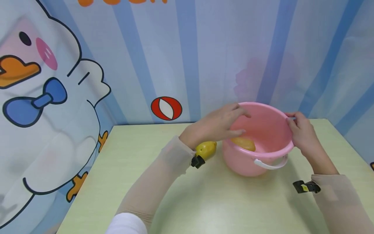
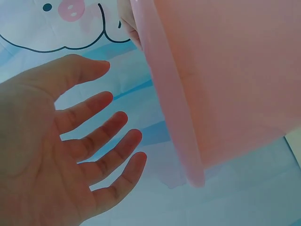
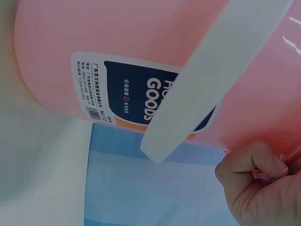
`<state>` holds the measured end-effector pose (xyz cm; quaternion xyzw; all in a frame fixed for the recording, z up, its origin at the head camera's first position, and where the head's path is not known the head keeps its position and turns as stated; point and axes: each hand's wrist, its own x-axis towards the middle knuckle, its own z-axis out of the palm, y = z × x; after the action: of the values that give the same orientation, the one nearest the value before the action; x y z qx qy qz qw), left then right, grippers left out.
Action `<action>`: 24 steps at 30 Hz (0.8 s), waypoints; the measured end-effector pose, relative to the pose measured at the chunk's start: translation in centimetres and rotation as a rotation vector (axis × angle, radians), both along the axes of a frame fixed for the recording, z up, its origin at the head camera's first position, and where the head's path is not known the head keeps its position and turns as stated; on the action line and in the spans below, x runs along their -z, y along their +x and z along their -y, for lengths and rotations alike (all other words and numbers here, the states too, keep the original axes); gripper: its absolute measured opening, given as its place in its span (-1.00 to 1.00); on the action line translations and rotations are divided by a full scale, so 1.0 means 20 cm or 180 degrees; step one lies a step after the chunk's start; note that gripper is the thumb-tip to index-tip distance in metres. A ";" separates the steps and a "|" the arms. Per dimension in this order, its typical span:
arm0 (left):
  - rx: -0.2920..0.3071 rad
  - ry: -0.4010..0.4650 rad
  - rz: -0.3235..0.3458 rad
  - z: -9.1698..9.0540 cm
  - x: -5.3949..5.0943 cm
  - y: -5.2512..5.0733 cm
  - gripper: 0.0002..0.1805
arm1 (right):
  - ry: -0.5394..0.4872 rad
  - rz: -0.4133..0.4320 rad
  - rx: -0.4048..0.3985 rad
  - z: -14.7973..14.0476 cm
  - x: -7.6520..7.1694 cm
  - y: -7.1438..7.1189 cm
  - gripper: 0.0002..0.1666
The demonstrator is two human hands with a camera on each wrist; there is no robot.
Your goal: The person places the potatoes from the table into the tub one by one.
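A pink bucket (image 1: 257, 162) with a white handle (image 1: 271, 165) stands on the table. My right hand (image 1: 304, 133) grips its rim on the right side, the thumb bent over the edge in the right wrist view. Over the left part of the rim hovers my left hand (image 1: 217, 125), its fingers spread and holding nothing; the left wrist view shows its palm (image 2: 33, 155) apart from the bucket wall (image 2: 235, 84). Inside the bucket, below those fingers, lies a smooth yellow-orange oblong thing (image 1: 244, 144), partly hidden by the rim. A lemon (image 1: 206, 149) lies left of the bucket, partly covered by my left wrist.
The pale wooden table (image 1: 140, 156) ends against a blue striped backdrop (image 1: 210, 58) with a printed duck (image 1: 58, 139) at the left. A label (image 3: 127, 94) is stuck on the bucket's side. Black wrist cameras (image 1: 305, 187) sit on both sleeves.
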<state>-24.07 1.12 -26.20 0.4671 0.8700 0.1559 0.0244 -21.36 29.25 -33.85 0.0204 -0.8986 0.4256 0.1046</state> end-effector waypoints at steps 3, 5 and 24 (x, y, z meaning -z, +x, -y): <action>-0.0026 0.0028 0.0009 0.02 0.00 -0.01 -0.49 | 0.0010 0.0002 0.0004 0.00 0.00 0.00 -0.40; -0.0046 0.0035 0.0014 0.03 0.00 -0.01 -0.49 | 0.0017 0.0001 0.0005 0.00 0.00 -0.01 -0.40; -0.0260 0.0160 0.0073 0.15 0.01 -0.03 -0.47 | -0.0051 0.0138 -0.0049 0.01 -0.01 0.00 -0.35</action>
<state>-24.75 -1.97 -26.36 0.4299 0.8838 0.1839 0.0162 -21.42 29.01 -33.66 0.0172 -0.8971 0.4339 0.0820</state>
